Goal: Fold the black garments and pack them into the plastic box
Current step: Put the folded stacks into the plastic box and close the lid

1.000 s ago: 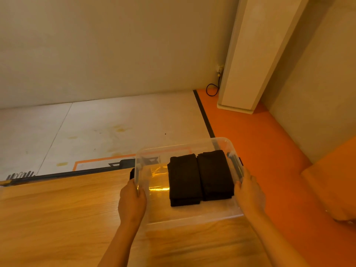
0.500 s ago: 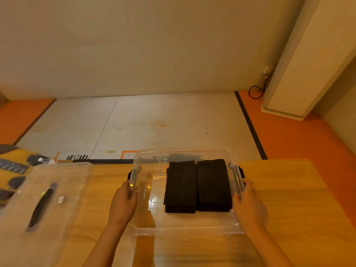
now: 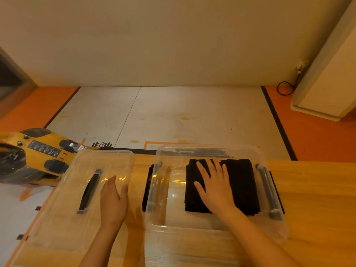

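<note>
A clear plastic box [image 3: 154,218] stands on the wooden table [image 3: 317,199]. Inside it lie two folded black garments [image 3: 240,185] side by side. My right hand [image 3: 215,187] lies flat on them with its fingers spread, pressing down inside the box. To the left of the box rests its clear lid [image 3: 77,189], with a dark handle on top. My left hand [image 3: 113,201] touches the lid's right edge, fingers straight.
A yellow machine [image 3: 38,153] sits beyond the table's left end. The floor past the table is white and orange. A pale cabinet [image 3: 327,83] stands at the back right with a black cable beside it.
Both hands have let go of the box's side handles. My right hand moved onto the garments and my left hand moved to the lid. The view swung left.
</note>
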Available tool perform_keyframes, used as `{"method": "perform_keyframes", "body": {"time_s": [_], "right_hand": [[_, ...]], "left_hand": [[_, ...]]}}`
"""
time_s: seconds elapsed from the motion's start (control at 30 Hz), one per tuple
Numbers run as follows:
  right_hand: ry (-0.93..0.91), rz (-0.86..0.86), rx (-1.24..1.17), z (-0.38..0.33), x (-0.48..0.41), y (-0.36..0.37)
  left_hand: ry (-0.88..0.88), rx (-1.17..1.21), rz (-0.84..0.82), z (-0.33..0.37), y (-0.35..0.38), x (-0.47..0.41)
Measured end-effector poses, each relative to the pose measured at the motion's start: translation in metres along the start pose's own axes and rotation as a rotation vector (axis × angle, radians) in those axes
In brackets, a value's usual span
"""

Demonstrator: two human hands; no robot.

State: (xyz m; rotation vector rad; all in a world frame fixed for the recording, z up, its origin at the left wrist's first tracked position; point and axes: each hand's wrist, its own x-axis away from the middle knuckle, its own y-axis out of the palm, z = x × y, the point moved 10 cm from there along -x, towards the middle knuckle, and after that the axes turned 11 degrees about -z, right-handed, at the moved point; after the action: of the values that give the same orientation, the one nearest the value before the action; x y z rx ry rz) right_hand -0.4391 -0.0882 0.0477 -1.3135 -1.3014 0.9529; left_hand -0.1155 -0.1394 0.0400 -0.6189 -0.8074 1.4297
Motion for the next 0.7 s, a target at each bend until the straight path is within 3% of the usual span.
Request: {"method": "perform_keyframes", "body": {"time_s": [0.17,0.37,0.5,0.7], "right_hand": [[0.028,-0.216,0.074,-0.007,-0.032,0.071],[0.057,-0.189,0.09,-0.002,-0.031,0.06],[0.198,-0.101,0.078,0.034,-0.013,0.037],[0.289,-0.291,0.118,0.067,-0.011,0.065]], "left_hand": [[-0.067,-0.259,0.058,-0.062,-0.016,-0.034],[-0.304,-0.29,-0.03,-0.128,-0.021,-0.06],[-0.408,-0.326,-0.045,-0.136,-0.027,-0.064],[-0.371,-0.49,-0.077,-0.123,-0.027,-0.073]]}}
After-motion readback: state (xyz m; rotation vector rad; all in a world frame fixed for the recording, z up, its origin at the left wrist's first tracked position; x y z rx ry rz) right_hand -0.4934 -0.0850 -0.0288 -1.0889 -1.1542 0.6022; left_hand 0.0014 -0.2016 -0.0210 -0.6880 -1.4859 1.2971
